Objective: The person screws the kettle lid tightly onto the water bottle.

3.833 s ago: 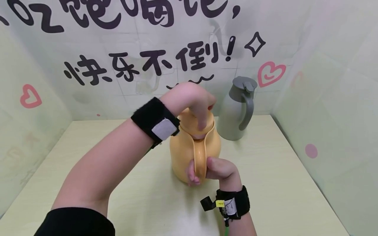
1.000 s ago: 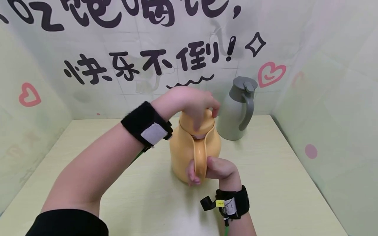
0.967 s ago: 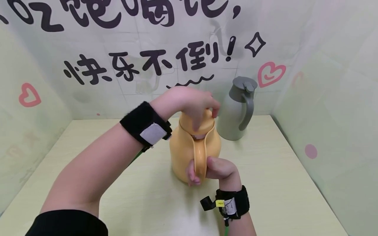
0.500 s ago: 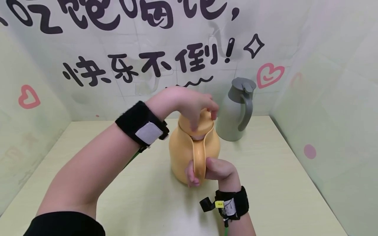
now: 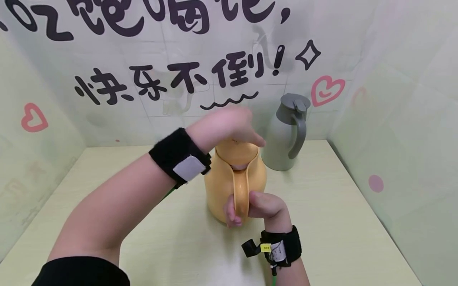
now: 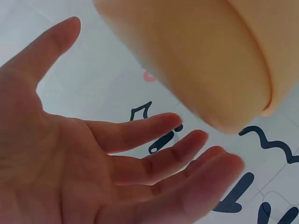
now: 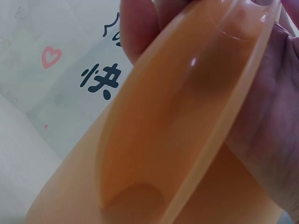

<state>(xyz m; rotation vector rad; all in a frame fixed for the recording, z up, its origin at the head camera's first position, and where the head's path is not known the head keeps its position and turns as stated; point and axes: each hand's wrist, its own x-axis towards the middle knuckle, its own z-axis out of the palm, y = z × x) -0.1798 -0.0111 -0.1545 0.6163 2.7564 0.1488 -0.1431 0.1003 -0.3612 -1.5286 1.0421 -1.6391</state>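
Note:
An orange-yellow thermos jug (image 5: 217, 186) stands upright on the table, its handle (image 5: 241, 194) facing me. My right hand (image 5: 269, 207) grips that handle low down, fingers curled round it from the right. In the right wrist view the handle (image 7: 168, 102) fills the middle, with fingertips (image 7: 138, 28) showing past its edge. The jug's lid (image 5: 237, 154) sits in the neck. Over the lid hovers my left hand (image 5: 234, 124). As the left wrist view shows, its fingers (image 6: 140, 133) are spread and apart from the lid (image 6: 196, 60).
A grey thermos jug (image 5: 280, 143) with a dark grey lid and handle stands behind, to the right of the yellow one. The pale wooden table (image 5: 332, 222) meets a back wall (image 5: 150, 131) printed with black lettering, and side walls left and right.
My left hand was on the lid with fingers bent over it; it has let go and its fingers have spread out. The right hand and both jugs have stayed in place.

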